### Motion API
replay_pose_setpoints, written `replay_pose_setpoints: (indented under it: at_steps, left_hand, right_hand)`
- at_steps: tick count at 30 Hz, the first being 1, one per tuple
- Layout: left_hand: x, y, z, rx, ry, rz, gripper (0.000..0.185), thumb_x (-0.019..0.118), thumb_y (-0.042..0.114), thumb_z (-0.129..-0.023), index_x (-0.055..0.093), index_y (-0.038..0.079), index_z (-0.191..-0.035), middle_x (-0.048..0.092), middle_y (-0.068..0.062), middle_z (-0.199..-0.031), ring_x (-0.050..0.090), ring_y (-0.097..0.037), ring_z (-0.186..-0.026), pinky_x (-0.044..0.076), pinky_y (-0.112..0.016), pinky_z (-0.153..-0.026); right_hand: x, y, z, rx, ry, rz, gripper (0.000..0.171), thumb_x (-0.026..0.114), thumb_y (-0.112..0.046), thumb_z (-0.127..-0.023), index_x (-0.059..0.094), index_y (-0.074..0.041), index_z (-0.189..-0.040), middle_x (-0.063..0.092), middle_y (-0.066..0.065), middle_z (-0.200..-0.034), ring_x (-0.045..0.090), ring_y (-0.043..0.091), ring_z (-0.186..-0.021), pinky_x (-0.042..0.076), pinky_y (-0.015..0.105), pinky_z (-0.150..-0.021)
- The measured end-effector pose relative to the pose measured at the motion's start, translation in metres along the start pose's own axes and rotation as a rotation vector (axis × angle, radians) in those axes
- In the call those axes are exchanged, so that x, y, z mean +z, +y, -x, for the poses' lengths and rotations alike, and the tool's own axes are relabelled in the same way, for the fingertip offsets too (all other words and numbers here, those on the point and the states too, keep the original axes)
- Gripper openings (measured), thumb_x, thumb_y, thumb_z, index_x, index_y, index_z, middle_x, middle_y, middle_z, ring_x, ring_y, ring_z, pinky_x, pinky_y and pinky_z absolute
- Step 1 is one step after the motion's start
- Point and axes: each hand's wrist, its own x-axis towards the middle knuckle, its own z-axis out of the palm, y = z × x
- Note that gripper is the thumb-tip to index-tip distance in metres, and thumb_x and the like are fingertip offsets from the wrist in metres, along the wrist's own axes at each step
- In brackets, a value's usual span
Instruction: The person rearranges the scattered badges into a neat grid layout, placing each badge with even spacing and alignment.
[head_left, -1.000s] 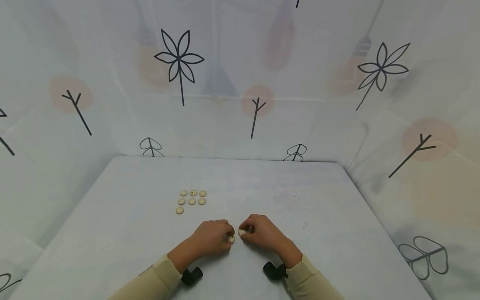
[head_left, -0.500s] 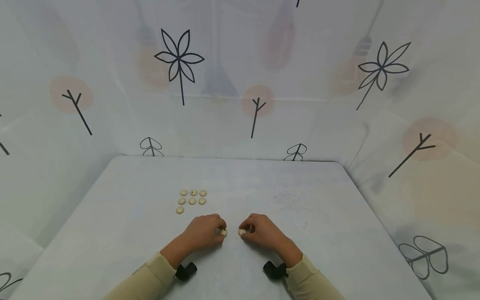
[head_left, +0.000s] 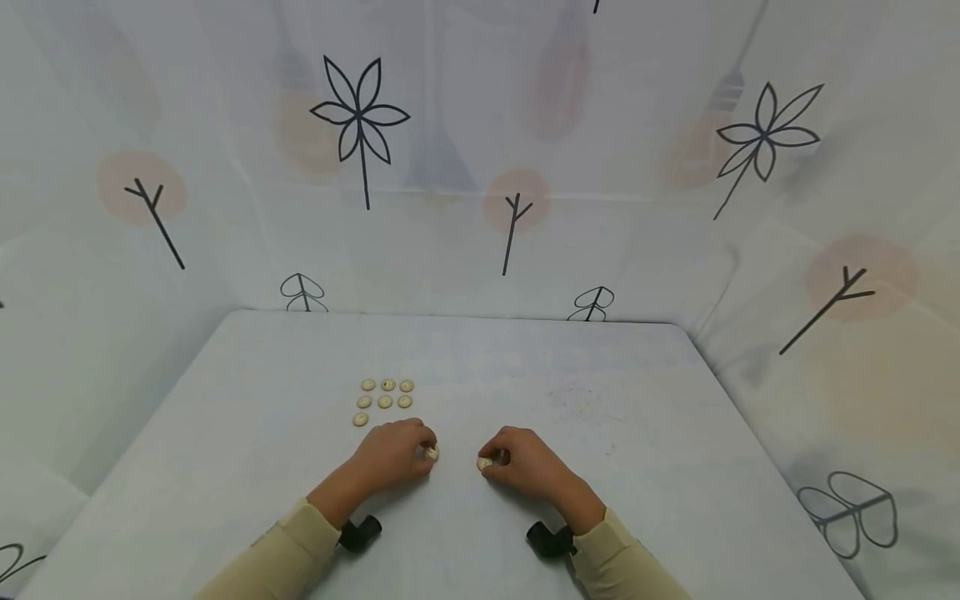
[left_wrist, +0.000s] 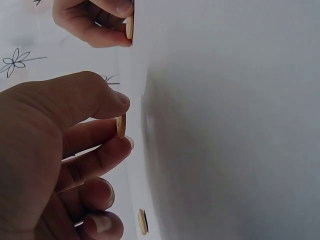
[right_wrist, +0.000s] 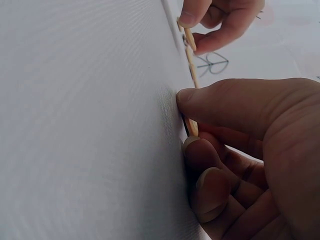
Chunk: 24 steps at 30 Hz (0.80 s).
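My left hand pinches a small cream button between thumb and forefinger just above the white table; the left wrist view shows that button edge-on, slightly off the surface. My right hand pinches another cream button, seen in the right wrist view against the table. Several more cream buttons lie in neat rows to the upper left of my left hand, the nearest one alone at the lower left of the group.
A white cloth backdrop printed with black flowers and twigs rises behind and beside the table. The table's back edge runs across the middle of the head view. Black wrist camera mounts sit under both cream sleeves.
My left hand has moved up and to the left with its button, away from the right hand and toward the rows of buttons. The right hand has stayed in place.
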Motion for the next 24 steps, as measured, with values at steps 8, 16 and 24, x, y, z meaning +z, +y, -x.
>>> replay_pose_setpoints:
  at_steps: [8,16,24]
  left_hand:
    - [-0.003,-0.011,0.001,-0.031,0.048,-0.004,0.015,0.072,0.024,-0.082,0.073,0.017,-0.095,0.064,0.008,-0.088,0.058,-0.009,-0.076,0.049,-0.030,-0.069]
    - [-0.004,-0.024,-0.001,-0.075,0.055,-0.038,0.016,0.071,0.026,-0.082,0.072,0.018,-0.096,0.064,0.009,-0.089,0.061,-0.010,-0.080,0.051,-0.031,-0.073]
    - [-0.010,-0.031,-0.002,-0.120,0.038,-0.045,0.018,0.071,0.026,-0.083,0.072,0.017,-0.099,0.068,0.006,-0.094,0.064,-0.014,-0.087,0.051,-0.037,-0.074]
  right_hand:
    - [-0.001,0.000,0.000,0.003,-0.007,-0.009,0.018,0.070,-0.022,-0.086,0.074,-0.016,-0.103,0.065,-0.009,-0.094,0.054,0.003,-0.079,0.046,0.023,-0.068]
    - [-0.002,0.000,0.000,0.002,-0.012,-0.007,0.019,0.070,-0.023,-0.087,0.074,-0.017,-0.105,0.065,-0.009,-0.096,0.053,0.004,-0.079,0.046,0.023,-0.068]
    - [-0.002,0.000,0.000,0.005,-0.011,0.000,0.020,0.069,-0.024,-0.087,0.074,-0.018,-0.105,0.065,-0.010,-0.096,0.053,0.003,-0.078,0.046,0.022,-0.068]
